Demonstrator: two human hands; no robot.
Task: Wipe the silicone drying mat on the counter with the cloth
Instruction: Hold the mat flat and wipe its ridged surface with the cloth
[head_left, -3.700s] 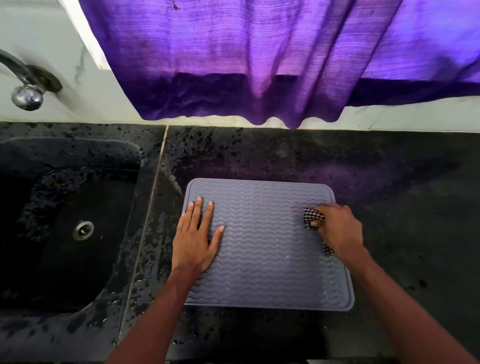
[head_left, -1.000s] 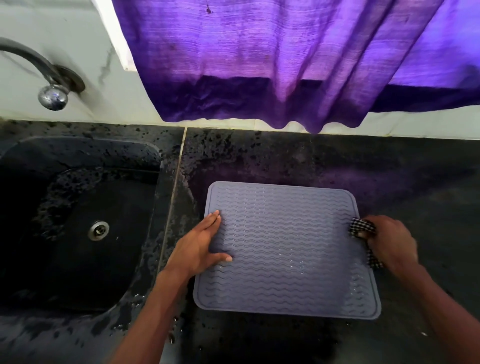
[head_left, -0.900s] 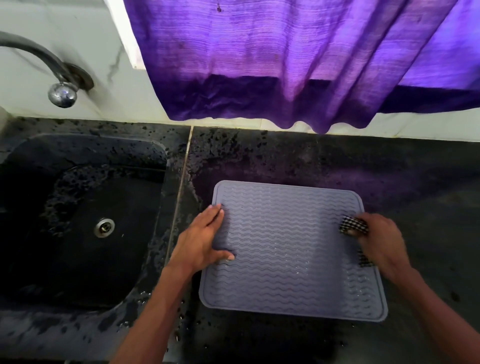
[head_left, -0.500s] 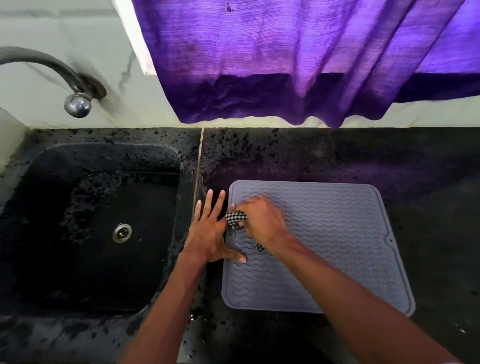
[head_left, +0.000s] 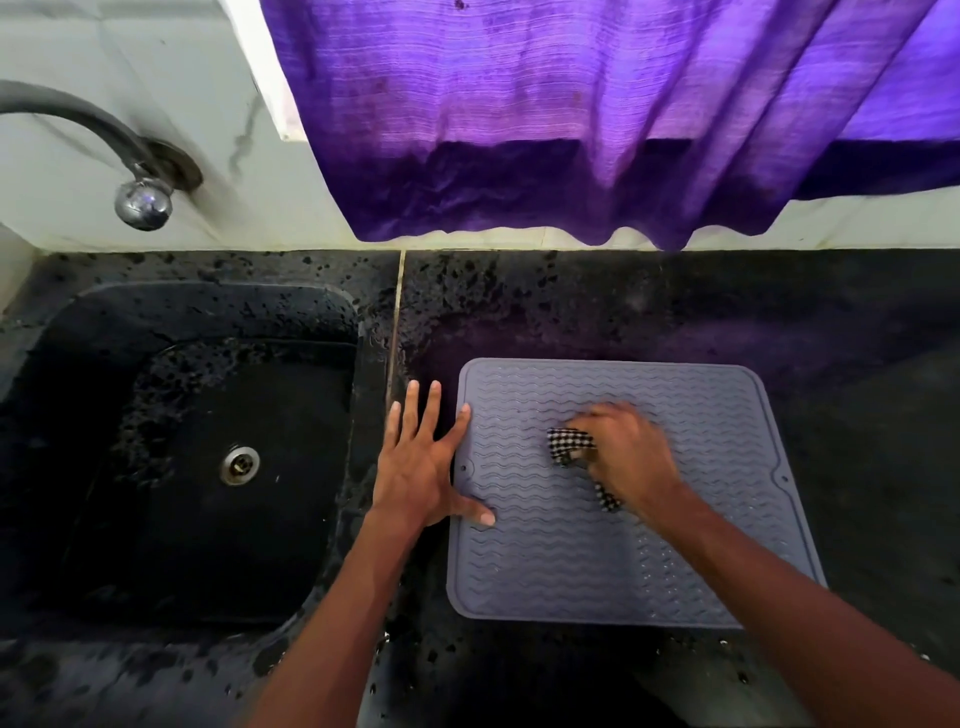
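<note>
A grey ribbed mat (head_left: 613, 545) lies right of centre on the wet black counter (head_left: 857, 364), beside the sink (head_left: 197, 467). The right hand (head_left: 623, 457) grips a checked cloth (head_left: 569, 447) mid-mat; the left hand (head_left: 421, 467) is splayed flat at its left edge. A purple curtain (head_left: 597, 114) hangs at the top.

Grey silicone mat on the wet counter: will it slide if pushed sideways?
Probably, a little. The grey ribbed silicone mat lies flat on a wet black counter, and the left hand braces its edge while the right hand rubs the checked cloth. Lifted, it would likely flop.
</note>
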